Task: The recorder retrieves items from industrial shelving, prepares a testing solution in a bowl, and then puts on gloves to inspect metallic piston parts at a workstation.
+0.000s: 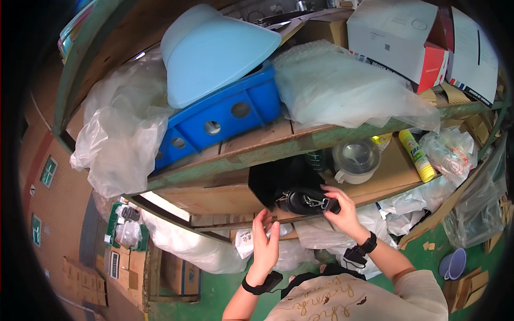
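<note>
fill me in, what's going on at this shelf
A person is handling a black bag with silver chain on it at the front of the lower shelf. The right hand grips the bag at its right end, while the left hand is open and empty near its left side. Behind the bag, to the right, are a clear round container and a yellow can. On the shelf above, a light blue visor hat rests on a blue crate.

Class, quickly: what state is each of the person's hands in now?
Left hand: open, no object visible in it.
Right hand: closed on the black, leather-like bag with silver metal links.
</note>
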### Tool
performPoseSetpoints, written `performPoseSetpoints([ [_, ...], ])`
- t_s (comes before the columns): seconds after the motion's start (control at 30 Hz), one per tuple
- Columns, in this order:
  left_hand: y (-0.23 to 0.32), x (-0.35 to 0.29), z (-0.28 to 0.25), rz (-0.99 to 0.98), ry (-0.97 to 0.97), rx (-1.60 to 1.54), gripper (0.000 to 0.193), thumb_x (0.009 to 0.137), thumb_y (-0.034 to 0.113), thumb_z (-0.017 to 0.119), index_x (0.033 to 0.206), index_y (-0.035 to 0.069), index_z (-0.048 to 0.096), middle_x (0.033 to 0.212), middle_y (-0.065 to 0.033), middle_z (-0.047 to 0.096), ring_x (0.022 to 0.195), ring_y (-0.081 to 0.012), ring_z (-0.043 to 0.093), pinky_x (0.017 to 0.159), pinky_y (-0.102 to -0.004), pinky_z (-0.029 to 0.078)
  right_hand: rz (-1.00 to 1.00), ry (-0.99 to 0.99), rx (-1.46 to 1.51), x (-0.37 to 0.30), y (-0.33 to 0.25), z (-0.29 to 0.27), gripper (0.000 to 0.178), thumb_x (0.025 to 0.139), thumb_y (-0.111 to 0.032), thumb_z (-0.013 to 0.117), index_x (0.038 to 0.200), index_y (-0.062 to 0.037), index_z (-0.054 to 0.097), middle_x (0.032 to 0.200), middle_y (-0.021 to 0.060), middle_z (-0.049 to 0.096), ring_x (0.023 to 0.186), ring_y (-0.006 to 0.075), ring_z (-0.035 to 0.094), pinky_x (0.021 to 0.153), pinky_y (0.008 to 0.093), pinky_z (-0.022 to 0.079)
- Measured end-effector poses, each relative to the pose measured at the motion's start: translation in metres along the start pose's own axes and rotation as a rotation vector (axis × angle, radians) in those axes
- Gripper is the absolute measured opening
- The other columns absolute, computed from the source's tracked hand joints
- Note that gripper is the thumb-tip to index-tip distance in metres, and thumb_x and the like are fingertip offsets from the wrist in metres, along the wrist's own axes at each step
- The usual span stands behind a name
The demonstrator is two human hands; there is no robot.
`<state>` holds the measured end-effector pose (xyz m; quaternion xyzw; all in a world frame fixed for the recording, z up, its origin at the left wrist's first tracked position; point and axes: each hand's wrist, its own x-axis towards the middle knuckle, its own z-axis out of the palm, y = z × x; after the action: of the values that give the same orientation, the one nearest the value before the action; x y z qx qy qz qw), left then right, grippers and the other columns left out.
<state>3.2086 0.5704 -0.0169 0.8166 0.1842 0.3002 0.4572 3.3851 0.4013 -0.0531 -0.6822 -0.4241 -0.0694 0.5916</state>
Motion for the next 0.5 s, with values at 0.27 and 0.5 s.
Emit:
performPoseSetpoints([
  [0.27,0.032,0.028,0.039,0.271,0.023,-0.035,0.061,0.089,0.011,0.063,0.14,-0.002,0.033,0.136,-0.02,0.042,0.129,-0.0305,0.041,0.106,-0.0404,0.036,-0.035,0.015,0.068,-0.01,-0.017,0.031,0.047,0.071,0.002,0.069,0.115,-0.0014,0.055,0.128,0.0176,0.055,0.122,0.0353,0.052,0.099,0.0401,0.044],
  [0.5,0.039,0.036,0.03,0.569,-0.057,0.344,0.061,0.069,-0.007,0.055,0.128,0.006,0.053,0.132,-0.0125,0.05,0.12,-0.0369,0.045,0.103,-0.0458,0.037,0.001,-0.659,-0.055,0.016,-0.018,0.003,0.045,0.075,-0.009,0.067,0.118,0.0005,0.057,0.118,0.0231,0.058,0.109,0.0382,0.058,0.092,0.0416,0.048],
])
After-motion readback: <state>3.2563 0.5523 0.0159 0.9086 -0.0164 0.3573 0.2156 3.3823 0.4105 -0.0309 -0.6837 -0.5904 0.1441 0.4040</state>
